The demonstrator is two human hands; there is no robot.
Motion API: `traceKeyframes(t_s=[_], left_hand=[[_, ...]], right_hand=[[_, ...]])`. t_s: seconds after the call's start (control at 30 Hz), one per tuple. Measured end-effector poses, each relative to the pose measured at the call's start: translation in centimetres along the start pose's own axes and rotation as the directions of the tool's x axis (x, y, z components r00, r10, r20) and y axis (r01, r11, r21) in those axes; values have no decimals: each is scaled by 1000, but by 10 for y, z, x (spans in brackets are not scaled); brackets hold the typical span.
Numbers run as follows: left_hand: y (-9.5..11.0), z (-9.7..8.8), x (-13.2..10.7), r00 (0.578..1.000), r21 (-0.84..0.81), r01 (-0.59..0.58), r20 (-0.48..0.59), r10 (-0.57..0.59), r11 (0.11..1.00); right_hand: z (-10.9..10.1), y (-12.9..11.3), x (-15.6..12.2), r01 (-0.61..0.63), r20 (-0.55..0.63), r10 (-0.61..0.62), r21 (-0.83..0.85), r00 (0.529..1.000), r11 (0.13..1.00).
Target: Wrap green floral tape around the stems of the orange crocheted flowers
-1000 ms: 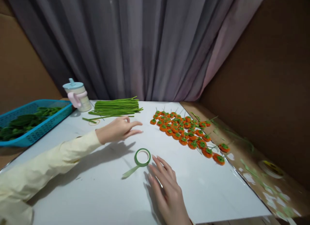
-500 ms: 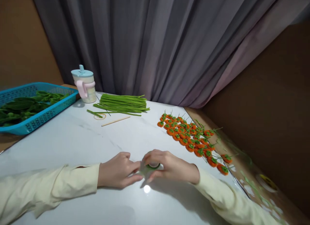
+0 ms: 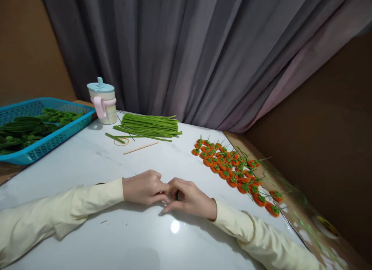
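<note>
Both my hands meet at the middle of the white table (image 3: 95,161). My right hand (image 3: 190,198) is curled round the green tape roll (image 3: 177,195), of which only a dark sliver shows between the fingers. My left hand (image 3: 144,187) is closed, its fingertips pinched against the right hand's fingers at the roll; what it pinches is hidden. A thin wooden stick (image 3: 141,147) lies on the table beyond my hands.
A bundle of green stems (image 3: 148,126) lies at the back, with a lidded cup (image 3: 103,100) to its left. A blue basket (image 3: 55,136) of green leaves stands far left. Several orange crocheted fruits (image 3: 232,169) spread along the right edge. Grey curtain behind.
My right hand picked up the tape roll, which lay flat on the table. My left hand came back from the far side and joined it. The view shifted left.
</note>
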State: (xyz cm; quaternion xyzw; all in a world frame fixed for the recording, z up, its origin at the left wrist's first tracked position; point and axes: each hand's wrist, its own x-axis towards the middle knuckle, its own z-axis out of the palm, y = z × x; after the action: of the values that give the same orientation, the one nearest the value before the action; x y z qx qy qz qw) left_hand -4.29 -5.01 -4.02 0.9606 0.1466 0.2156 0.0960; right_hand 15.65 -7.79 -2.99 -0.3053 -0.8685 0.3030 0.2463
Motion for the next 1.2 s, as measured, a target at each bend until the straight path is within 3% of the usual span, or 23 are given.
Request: traceKeyframes(t_s=[0.2, 0.3, 0.37, 0.43, 0.5, 0.6, 0.67, 0.83, 1.0, 1.07, 1.2], left_hand=[[-4, -7, 30, 994, 154, -108, 47, 102, 982], [-3, -7, 48, 990, 203, -128, 90, 112, 971], [-11, -10, 62, 987, 136, -80, 146, 60, 987], [-29, -13, 79, 974, -17, 96, 209, -90, 995], [-54, -14, 97, 932, -144, 321, 224, -285, 936], [-90, -3, 124, 904, -101, 414, 162, -396, 905], [-104, 12, 137, 890, -71, 446, 145, -433, 892], [-109, 48, 151, 874, -40, 480, 109, -474, 876], [-111, 61, 155, 860, -47, 510, 64, -507, 859], [-111, 64, 155, 865, -54, 502, 38, -500, 863], [-106, 65, 151, 875, -67, 480, -33, -483, 875]], right_hand=[[-3, 14, -22, -9, -213, -43, -240, 976, 971], [-11, 21, -35, -14, -262, -71, -308, 962, 951], [-18, 25, -41, -23, -256, -63, -320, 965, 947], [-23, 27, -44, -22, -255, -60, -309, 965, 951], [-26, 28, -46, 0, -274, -80, -282, 958, 960], [-30, 24, -46, 50, -316, -122, -226, 941, 973], [-36, 19, -47, 48, -349, -103, -164, 932, 985], [-58, 9, -50, -64, -478, 102, 96, 873, 993], [-75, 4, -50, -125, -500, 287, 332, 817, 935], [-77, 3, -48, -127, -494, 302, 357, 815, 925], [-76, 5, -40, -166, -387, 340, 417, 857, 893]])
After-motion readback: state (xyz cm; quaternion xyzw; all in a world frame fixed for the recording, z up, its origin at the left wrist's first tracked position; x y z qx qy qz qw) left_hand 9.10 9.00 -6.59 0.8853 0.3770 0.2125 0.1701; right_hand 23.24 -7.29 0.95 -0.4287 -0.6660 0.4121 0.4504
